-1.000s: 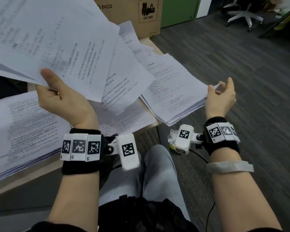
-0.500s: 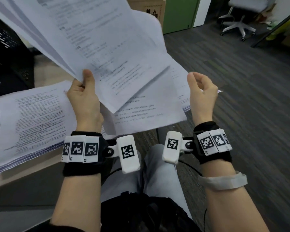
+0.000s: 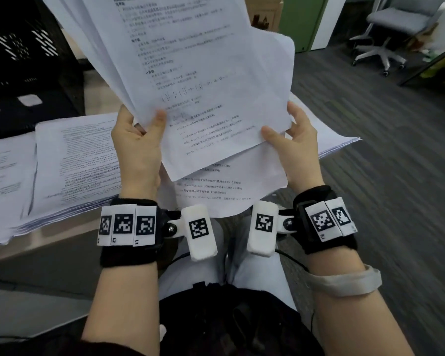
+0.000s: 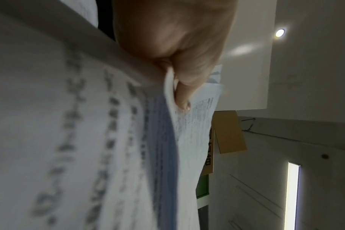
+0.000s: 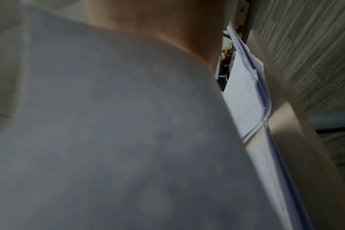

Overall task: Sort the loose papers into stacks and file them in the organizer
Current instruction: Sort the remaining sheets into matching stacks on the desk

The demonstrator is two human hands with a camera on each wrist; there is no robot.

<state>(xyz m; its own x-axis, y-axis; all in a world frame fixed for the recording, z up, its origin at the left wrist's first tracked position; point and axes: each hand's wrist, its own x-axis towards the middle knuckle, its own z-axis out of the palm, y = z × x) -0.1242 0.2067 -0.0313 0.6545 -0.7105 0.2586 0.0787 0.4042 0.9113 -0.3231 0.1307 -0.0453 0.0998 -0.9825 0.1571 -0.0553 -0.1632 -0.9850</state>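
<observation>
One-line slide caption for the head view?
Both hands, left hand and right hand, hold a sheaf of printed papers above the desk stacks.

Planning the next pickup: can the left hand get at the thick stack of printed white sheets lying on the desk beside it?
Probably not yet: the left hand grips the raised sheaf of papers, though the desk stack lies uncovered.

held sheets: printed lines and fractions, too blurred to read
wrist bands: black-and-white square codes, no words
cardboard box: black characters, unreadable
</observation>
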